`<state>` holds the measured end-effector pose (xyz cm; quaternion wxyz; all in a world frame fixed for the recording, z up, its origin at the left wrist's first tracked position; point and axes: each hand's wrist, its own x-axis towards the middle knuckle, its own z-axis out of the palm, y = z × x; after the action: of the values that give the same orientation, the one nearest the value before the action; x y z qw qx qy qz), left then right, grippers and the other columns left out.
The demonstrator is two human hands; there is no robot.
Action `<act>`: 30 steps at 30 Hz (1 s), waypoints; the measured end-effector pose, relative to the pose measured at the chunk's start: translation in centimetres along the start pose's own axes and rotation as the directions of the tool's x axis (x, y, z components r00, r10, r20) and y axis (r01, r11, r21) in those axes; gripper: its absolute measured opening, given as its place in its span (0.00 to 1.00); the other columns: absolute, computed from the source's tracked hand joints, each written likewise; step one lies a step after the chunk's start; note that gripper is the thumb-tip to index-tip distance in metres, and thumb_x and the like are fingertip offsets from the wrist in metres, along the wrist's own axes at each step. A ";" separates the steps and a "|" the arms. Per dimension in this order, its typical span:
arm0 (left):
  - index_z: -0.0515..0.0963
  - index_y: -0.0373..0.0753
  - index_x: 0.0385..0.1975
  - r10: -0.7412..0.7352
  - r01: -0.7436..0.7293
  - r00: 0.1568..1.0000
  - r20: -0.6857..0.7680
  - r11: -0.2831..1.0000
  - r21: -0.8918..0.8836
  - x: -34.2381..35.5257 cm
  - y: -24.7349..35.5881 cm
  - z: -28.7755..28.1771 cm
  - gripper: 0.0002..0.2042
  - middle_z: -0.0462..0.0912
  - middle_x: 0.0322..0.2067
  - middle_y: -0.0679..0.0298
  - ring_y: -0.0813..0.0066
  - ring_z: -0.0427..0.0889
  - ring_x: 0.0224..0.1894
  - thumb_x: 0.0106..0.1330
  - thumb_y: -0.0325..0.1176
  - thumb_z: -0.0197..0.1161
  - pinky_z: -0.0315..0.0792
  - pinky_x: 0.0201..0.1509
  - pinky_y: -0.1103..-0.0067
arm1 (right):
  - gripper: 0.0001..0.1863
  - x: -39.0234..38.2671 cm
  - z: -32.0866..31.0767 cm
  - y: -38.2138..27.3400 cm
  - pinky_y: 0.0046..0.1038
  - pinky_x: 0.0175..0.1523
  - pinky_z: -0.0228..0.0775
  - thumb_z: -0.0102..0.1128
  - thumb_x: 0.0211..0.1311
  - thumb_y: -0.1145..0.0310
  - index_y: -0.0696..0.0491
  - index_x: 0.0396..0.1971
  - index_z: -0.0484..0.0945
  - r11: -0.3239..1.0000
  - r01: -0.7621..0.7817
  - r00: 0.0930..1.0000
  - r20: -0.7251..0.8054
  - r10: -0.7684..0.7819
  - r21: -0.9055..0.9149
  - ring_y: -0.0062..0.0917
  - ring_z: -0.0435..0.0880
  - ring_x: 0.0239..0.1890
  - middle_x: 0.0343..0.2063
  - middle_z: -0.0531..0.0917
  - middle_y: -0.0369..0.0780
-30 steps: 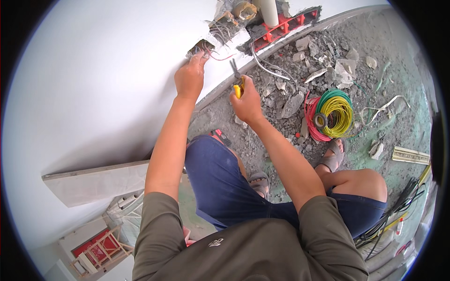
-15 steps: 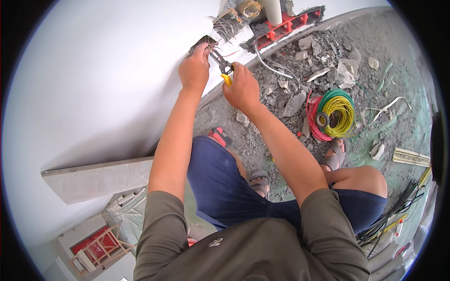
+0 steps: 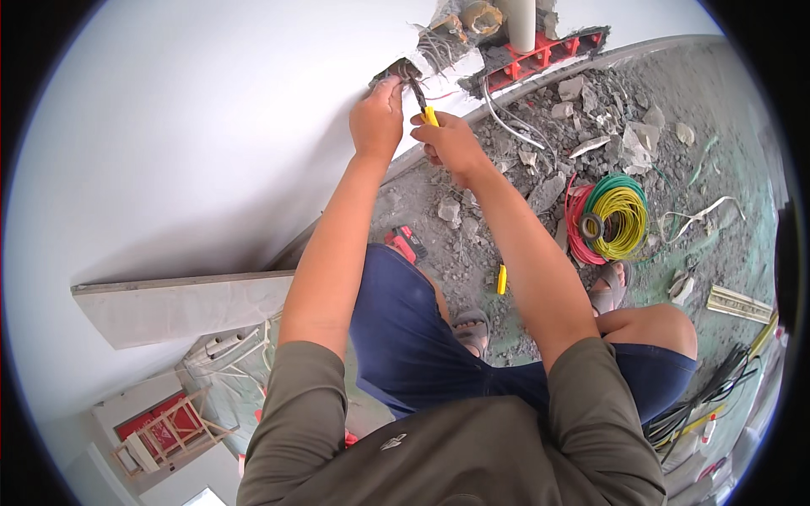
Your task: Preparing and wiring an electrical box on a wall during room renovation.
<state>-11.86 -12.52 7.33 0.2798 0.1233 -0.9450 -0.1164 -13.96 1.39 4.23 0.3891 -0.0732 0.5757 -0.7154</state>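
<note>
At the ragged hole in the white wall, my left hand is closed, its fingertips pinching thin wires at the opening. My right hand grips pliers with yellow handles and dark jaws. The pliers are turned edge-on, and their tips reach to the wires beside my left fingertips. I cannot make out whether the jaws touch a wire.
Right of the hole are a red box strip, a white pipe and loose cables. Rubble covers the floor, with wire coils, a red-and-black tool and a yellow-handled tool. A board leans left.
The pliers' handles have come together and the tool has turned edge-on, its tips now closer to the hole. My left hand stays at the wires. The whole view has shifted slightly.
</note>
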 end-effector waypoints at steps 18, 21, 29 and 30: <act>0.83 0.41 0.41 -0.192 0.236 0.956 0.223 0.952 -0.193 0.4 -0.3 -0.8 0.09 0.81 0.18 0.61 0.62 0.81 0.20 0.70 0.35 0.56 0.74 0.29 0.68 | 0.29 -0.3 2.4 -0.9 0.39 0.50 0.75 0.68 0.55 0.58 0.61 0.51 0.70 0.558 0.061 0.823 -0.275 -0.497 -0.828 0.42 0.80 0.49 0.44 0.79 0.48; 0.83 0.41 0.41 -0.176 0.218 0.958 0.225 0.960 -0.176 0.4 -0.5 -1.0 0.09 0.81 0.18 0.61 0.62 0.81 0.20 0.70 0.35 0.56 0.74 0.29 0.68 | 0.29 -0.2 2.4 -1.0 0.41 0.52 0.74 0.67 0.57 0.58 0.60 0.53 0.69 0.563 0.046 0.839 -0.275 -0.470 -0.825 0.43 0.80 0.51 0.46 0.79 0.49; 0.83 0.39 0.41 -0.272 0.343 0.925 0.265 0.897 -0.278 0.5 0.3 -1.4 0.10 0.79 0.15 0.63 0.70 0.79 0.14 0.71 0.35 0.57 0.74 0.23 0.73 | 0.29 0.3 1.7 -0.6 0.39 0.50 0.75 0.69 0.56 0.59 0.57 0.52 0.69 0.477 0.053 0.815 -0.238 -0.529 -0.877 0.42 0.81 0.49 0.44 0.79 0.47; 0.83 0.39 0.41 -0.278 0.356 0.919 0.279 0.891 -0.282 0.6 0.3 -1.5 0.10 0.79 0.15 0.63 0.71 0.79 0.14 0.71 0.35 0.57 0.74 0.22 0.74 | 0.29 0.4 1.6 -0.6 0.39 0.50 0.75 0.69 0.56 0.59 0.57 0.52 0.69 0.478 0.053 0.815 -0.239 -0.528 -0.877 0.42 0.81 0.49 0.44 0.79 0.47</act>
<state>-11.55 -12.63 8.97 0.1615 0.2142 -0.9052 -0.3296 -13.63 -0.05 5.10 0.0164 -0.1712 0.9005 -0.3994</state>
